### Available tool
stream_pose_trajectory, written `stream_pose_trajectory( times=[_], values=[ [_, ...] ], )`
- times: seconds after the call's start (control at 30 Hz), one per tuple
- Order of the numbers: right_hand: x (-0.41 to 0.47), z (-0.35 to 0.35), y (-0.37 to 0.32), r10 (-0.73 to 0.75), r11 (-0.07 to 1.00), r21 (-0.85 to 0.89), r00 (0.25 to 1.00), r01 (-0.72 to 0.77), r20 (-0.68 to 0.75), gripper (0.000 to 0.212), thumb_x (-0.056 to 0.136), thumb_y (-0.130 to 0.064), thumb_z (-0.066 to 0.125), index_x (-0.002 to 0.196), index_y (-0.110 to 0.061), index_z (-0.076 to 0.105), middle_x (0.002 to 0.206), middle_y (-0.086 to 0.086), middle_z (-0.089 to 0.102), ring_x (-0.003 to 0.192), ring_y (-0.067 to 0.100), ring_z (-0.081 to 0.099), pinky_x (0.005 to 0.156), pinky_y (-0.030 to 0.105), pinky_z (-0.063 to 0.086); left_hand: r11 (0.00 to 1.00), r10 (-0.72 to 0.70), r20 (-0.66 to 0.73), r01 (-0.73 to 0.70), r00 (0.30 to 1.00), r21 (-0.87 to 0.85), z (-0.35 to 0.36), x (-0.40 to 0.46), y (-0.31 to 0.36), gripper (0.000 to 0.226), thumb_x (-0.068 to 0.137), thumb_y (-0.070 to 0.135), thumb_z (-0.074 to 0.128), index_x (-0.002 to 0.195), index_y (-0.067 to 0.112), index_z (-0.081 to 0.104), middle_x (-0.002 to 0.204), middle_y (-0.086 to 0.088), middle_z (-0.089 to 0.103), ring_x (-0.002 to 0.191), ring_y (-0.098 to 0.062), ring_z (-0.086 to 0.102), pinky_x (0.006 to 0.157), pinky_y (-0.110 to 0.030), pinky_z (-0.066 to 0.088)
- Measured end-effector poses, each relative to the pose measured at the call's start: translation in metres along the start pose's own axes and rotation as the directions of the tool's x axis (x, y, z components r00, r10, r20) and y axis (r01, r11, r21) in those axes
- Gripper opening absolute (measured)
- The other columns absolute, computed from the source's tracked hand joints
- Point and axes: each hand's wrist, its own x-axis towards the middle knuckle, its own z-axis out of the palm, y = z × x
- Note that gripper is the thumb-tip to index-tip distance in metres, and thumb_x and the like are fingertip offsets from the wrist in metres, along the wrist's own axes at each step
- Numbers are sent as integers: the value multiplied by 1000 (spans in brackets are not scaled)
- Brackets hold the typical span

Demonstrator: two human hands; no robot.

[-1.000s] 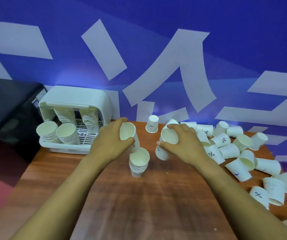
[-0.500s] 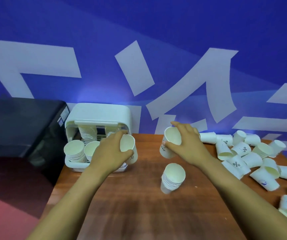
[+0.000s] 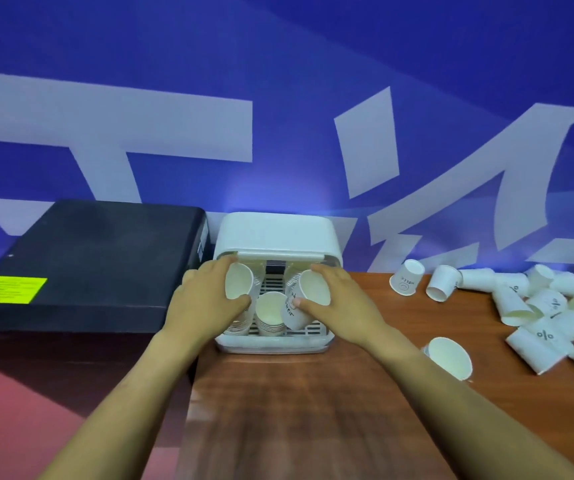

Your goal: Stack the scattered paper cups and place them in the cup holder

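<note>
Nearest us, our two forearms reach forward over the wooden surface [image 3: 313, 410] toward the white cup holder [image 3: 276, 235], which we take as our landmark. To the right of the holder and nearer us than it, a short stack of cups [image 3: 450, 355] stands on the surface, mouth up. At the holder's open front, our left hand [image 3: 206, 306] has fingers and thumb curled round a paper cup [image 3: 238, 286], its mouth tilted toward us. Our right hand [image 3: 341, 306] grips a second cup [image 3: 304, 299] the same way, at the holder's right side. Between the two held cups, a stack [image 3: 270, 315] sits inside the holder on its slatted tray. Well to the right of the holder, scattered cups [image 3: 541, 317] lie on their sides in a heap. Left of the holder sits a black box [image 3: 88, 265] with a yellow label [image 3: 6, 289]. Behind the holder rises a blue wall [image 3: 278, 81] with white lettering.
</note>
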Motion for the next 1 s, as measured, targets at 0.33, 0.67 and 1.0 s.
stream_pose_trajectory(
  times=[0.33, 0.67, 1.0],
  values=[
    [28, 33, -23, -8, 998, -65, 1000, 9, 17, 77, 79, -48, 69, 144, -30, 33, 148, -5, 33, 135, 18, 33, 108, 38, 36, 998, 46, 19, -47, 999, 49, 11, 24, -23, 67, 81, 38, 62, 142, 31, 34, 142, 5, 43, 123, -29, 40, 94, -39, 42],
    [47, 60, -13, 37, 993, -113, 996, -28, 84, 74, 80, -45, 68, 143, -30, 33, 146, -6, 33, 131, 18, 38, 104, 33, 35, 993, 86, 148, -96, 985, 67, 44, 38, -35, 64, 85, 43, 56, 143, 30, 31, 147, 11, 37, 126, -26, 37, 102, -39, 38],
    [57, 83, -1, 78, 989, -139, 985, -56, 157, 78, 80, -51, 65, 145, -30, 28, 148, -8, 33, 137, 15, 32, 108, 33, 25, 990, 20, 261, -56, 965, 131, 70, 48, -49, 67, 86, 40, 58, 144, 30, 27, 148, 11, 32, 129, -25, 33, 104, -40, 34]
  ],
)
